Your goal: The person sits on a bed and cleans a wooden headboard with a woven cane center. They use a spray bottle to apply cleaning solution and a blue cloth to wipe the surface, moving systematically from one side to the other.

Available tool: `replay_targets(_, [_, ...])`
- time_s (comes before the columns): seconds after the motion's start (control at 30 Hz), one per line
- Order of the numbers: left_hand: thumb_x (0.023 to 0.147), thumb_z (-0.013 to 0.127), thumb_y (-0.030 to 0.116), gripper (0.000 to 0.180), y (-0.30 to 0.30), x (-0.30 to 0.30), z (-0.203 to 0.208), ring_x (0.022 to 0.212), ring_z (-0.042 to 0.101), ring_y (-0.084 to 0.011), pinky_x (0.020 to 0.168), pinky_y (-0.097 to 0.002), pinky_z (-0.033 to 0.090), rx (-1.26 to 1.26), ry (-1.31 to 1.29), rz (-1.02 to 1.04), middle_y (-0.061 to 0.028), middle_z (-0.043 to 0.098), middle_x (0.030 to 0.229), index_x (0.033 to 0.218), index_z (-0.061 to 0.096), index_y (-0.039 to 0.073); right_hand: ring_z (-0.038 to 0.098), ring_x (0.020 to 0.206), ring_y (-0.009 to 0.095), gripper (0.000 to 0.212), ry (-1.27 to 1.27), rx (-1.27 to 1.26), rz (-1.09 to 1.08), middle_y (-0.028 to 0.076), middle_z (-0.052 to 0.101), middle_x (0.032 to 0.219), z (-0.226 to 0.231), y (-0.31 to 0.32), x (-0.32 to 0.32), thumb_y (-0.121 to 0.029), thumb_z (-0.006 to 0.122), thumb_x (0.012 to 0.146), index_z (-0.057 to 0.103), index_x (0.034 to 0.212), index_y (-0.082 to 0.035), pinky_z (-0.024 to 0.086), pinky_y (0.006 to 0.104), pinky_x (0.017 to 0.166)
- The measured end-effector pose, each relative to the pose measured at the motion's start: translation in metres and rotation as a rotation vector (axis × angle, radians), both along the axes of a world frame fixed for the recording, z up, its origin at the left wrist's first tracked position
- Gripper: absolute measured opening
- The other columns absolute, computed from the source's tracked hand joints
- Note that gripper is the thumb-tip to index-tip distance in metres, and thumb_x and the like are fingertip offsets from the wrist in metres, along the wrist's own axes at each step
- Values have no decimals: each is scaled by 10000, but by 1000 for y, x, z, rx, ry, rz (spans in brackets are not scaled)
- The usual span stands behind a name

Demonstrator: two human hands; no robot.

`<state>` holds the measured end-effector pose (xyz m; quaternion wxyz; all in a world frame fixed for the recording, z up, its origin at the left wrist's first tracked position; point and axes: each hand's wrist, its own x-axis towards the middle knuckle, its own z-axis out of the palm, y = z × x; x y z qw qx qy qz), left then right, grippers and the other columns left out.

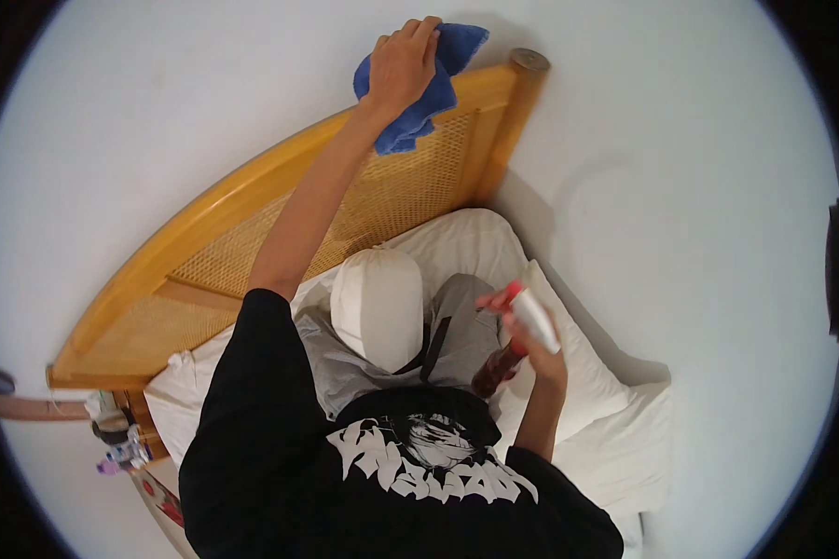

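Note:
My left hand (404, 70) is stretched up to the far top rail of the wooden headboard (252, 168), fingers closed over a blue cloth (447, 51). The cloth lies bunched on the rail, and part of it hangs over the woven cane panel. Low over the bed at the right, my right hand (543, 340) grips a spray bottle (494, 371) with a dark reddish body and a red and white spray head. This hand and the spray head are blurred by motion.
A white pillow (569, 363) leans near the wall at the right. In front of me stands a rounded cream-white object (378, 303), its kind unclear. My grey-clad legs (457, 326) rest on the white bed. Small items (121, 452) crowd a surface at the lower left.

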<state>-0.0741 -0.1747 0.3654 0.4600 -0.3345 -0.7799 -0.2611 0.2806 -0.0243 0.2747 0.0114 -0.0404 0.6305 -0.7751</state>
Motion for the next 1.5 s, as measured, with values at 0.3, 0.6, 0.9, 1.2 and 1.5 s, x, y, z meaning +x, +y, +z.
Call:
replay_targets(0.3, [947, 562, 270, 271, 58, -15, -57, 874, 632, -335, 751, -426, 520, -134, -108, 149, -131, 630, 1052, 1138, 601, 83, 600, 1040, 199, 213, 105, 140, -376, 123, 680, 993, 52, 85, -86, -158, 572, 912, 616, 1015, 23, 398, 350, 997])
replay_targets(0.6, [969, 518, 246, 293, 57, -23, -65, 1050, 608, -325, 885, -397, 499, -528, 209, 94, -158, 559, 1311, 1134, 594, 16, 595, 992, 164, 200, 145, 102, -363, 89, 674, 999, 39, 108, -128, -144, 580, 915, 611, 1043, 6, 417, 313, 936])
replay_targets(0.9, [1008, 449, 218, 255, 107, -44, -23, 756, 578, -468, 670, -483, 446, 62, -663, -27, -268, 608, 785, 949, 547, -10, 602, 947, 156, 136, 155, 102, -430, 81, 662, 941, 3, 122, -191, -71, 537, 880, 606, 967, 7, 439, 286, 877])
replay_targets(1.2, [1021, 404, 263, 365, 99, -61, -32, 674, 549, -361, 677, -429, 435, 206, -578, -114, -238, 604, 747, 892, 536, -53, 590, 825, 143, 147, 281, 160, -470, 63, 635, 875, -17, 133, -263, -33, 495, 818, 588, 930, -12, 471, 304, 789])
replay_targets(1.5, [1032, 391, 266, 367, 100, -60, -36, 612, 428, -243, 622, -399, 396, 290, -512, -95, -164, 498, 648, 860, 495, -40, 586, 764, 136, 112, 410, 218, -469, 56, 658, 808, -15, 130, -294, -105, 544, 840, 615, 861, -21, 465, 296, 724])
